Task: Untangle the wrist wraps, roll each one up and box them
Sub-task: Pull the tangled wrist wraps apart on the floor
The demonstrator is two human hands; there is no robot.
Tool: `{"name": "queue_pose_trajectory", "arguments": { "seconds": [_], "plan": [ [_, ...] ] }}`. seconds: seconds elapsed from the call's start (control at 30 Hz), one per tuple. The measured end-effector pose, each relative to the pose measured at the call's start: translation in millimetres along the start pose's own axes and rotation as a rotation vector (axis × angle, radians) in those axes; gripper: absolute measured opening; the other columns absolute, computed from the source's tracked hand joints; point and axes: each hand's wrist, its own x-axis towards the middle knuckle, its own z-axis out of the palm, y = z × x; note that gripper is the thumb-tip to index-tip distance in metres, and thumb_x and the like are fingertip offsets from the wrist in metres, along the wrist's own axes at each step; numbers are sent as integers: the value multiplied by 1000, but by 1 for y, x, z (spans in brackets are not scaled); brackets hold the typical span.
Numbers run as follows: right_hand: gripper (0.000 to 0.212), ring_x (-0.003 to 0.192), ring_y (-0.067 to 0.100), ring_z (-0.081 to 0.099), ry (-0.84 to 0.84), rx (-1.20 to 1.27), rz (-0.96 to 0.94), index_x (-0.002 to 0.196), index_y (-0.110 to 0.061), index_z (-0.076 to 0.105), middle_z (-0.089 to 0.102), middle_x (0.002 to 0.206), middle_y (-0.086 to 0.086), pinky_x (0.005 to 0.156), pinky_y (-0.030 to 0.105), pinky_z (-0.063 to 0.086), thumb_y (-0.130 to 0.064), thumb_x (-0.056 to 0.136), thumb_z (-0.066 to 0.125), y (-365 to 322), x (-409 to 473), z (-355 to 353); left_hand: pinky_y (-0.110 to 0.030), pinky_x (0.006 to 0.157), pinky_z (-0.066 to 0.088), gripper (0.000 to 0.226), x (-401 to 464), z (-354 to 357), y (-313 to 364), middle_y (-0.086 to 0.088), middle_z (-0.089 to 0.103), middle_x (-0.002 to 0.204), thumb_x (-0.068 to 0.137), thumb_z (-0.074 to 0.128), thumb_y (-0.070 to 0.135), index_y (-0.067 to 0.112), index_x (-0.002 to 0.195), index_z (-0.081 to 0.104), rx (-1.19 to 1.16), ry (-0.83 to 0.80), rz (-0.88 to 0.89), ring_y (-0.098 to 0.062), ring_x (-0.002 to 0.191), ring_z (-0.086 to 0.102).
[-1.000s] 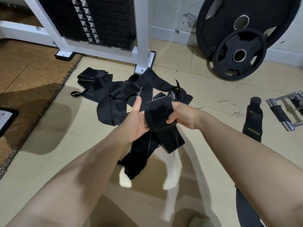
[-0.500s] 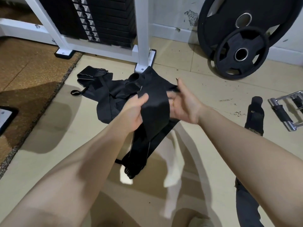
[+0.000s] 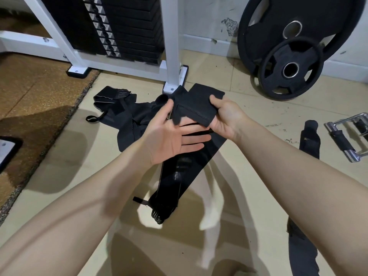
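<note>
On a gym floor, beside a brown mat [image 3: 29, 96] at far left, a tangled heap of black wrist wraps [image 3: 127, 116] lay before the white frame of a weight stack [image 3: 123, 26]. The person's left hand [image 3: 173, 140] was spread palm-up, fingers straight and wide, under one wrap [image 3: 197, 108] held above the heap; its long tail trailed down to the tiles. The right hand [image 3: 227, 118] pinched that wrap's end between thumb and curled fingers. Two weight plates [image 3: 290, 68] leaned on the wall, and a separate wrap [image 3: 310, 138] (lettering unreadable) lay near a chrome handle [image 3: 346, 136] at far right.
</note>
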Motion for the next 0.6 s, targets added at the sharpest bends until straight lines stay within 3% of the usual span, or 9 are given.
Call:
{"name": "queue_pose_trajectory", "arguments": {
  "seconds": [0.13, 0.23, 0.3, 0.4, 0.47, 0.5, 0.57, 0.6],
  "plan": [
    [36, 100, 29, 64, -44, -88, 5, 137, -8, 43, 56, 129, 20, 78, 40, 59, -5, 102, 33, -2, -5, 2, -47, 96, 47, 90, 9, -12, 3, -15, 65, 123, 84, 16, 78, 9, 119, 62, -5, 143, 0, -31, 116, 60],
    [37, 98, 21, 65, -215, -487, 143, 126, -21, 51, 62, 121, 6, 81, 34, 58, 0, 99, 37, 8, -15, -5, -49, 104, 40, 101, 19, -23, 4, -21, 62, 125, 78, 18, 85, 6, 125, 59, -209, 231, 17, -35, 117, 59],
    [41, 102, 18, 65, -351, -702, 329, 116, -29, 55, 66, 114, -1, 90, 37, 54, 4, 97, 39, 19, -19, -17, -47, 103, 42, 102, 24, -27, 8, -23, 64, 121, 79, 24, 85, 1, 122, 61, -317, 261, 46, -36, 114, 61],
    [40, 120, 24, 56, -538, -833, 574, 124, -20, 54, 61, 126, 3, 109, 45, 38, 4, 94, 41, 32, -17, -41, -36, 84, 54, 63, 30, -28, 7, -17, 70, 109, 93, 42, 60, 5, 100, 73, -218, 371, 52, -26, 92, 71],
    [37, 126, 23, 50, -548, -879, 639, 130, -15, 51, 55, 135, 6, 113, 43, 33, -19, 93, 49, 34, -12, -53, -27, 67, 57, 25, 31, -33, -2, -9, 72, 102, 96, 54, 30, 11, 97, 70, -13, 458, -12, -18, 80, 70],
    [48, 128, 20, 48, -489, -854, 623, 133, -14, 49, 55, 136, 5, 113, 42, 31, -37, 90, 51, 35, -8, -57, -25, 66, 56, 15, 29, -37, -8, -6, 72, 99, 94, 56, 21, 12, 99, 68, 71, 472, -24, -17, 81, 69],
    [72, 125, 18, 51, -252, -673, 520, 131, -12, 51, 62, 126, 4, 111, 44, 33, -66, 84, 44, 36, 5, -61, -29, 78, 54, 21, 23, -48, -21, -7, 72, 104, 92, 55, 10, 12, 111, 64, 213, 415, -15, -21, 95, 68],
    [76, 120, 20, 55, -148, -550, 443, 128, -10, 54, 65, 120, 5, 107, 44, 38, -70, 85, 38, 38, 16, -65, -31, 85, 53, 26, 19, -53, -29, -7, 71, 109, 92, 54, 6, 13, 115, 62, 299, 358, -36, -22, 102, 67]
  ]
}}
